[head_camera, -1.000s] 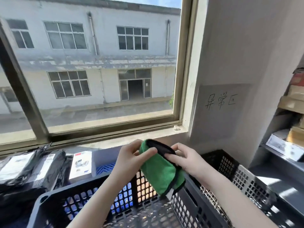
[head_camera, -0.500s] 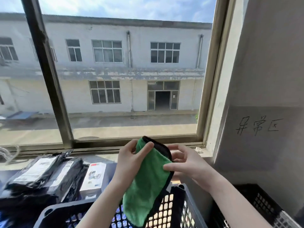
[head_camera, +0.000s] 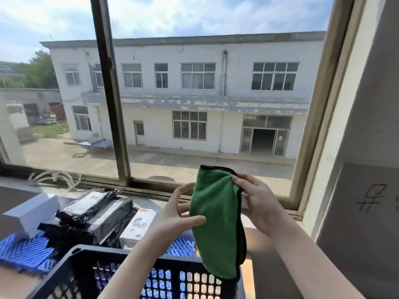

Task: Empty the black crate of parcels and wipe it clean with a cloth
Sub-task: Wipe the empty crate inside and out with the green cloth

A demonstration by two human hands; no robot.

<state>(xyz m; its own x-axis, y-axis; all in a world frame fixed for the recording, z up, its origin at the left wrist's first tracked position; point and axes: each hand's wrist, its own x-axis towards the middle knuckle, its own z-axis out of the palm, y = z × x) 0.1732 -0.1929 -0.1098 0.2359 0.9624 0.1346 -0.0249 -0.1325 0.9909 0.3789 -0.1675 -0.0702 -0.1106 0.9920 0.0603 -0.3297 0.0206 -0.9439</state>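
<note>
1. A green cloth (head_camera: pixel 216 223) with black trim hangs folded lengthwise between both hands, above the far right corner of the black crate (head_camera: pixel 97 251).
2. The left hand (head_camera: pixel 172 219) pinches the cloth's left edge: the thumb lies across the front, and the fingers (head_camera: pixel 183 190) are loosely apart behind it.
3. The right hand (head_camera: pixel 259 201) grips the trimmed right edge, fingers curled round it near the top.
4. Only the crate's far perforated wall and rim show, so what lies inside cannot be told.
5. Black parcels (head_camera: pixel 90 219) lie stacked outside the crate to the left, on a blue ribbed surface (head_camera: pixel 23 253). They carry white shipping labels, their print too blurred to read.
6. Touching the stack's right side lies a white carton (head_camera: pixel 138 225) with a red stripe and a small colour picture (its text is illegible). A plain white box (head_camera: pixel 30 210) lies further left.
7. On the grey wall at the right is handwriting (head_camera: pixel 370 198) in black, possibly one Chinese character, cut by the frame's edge.
</note>
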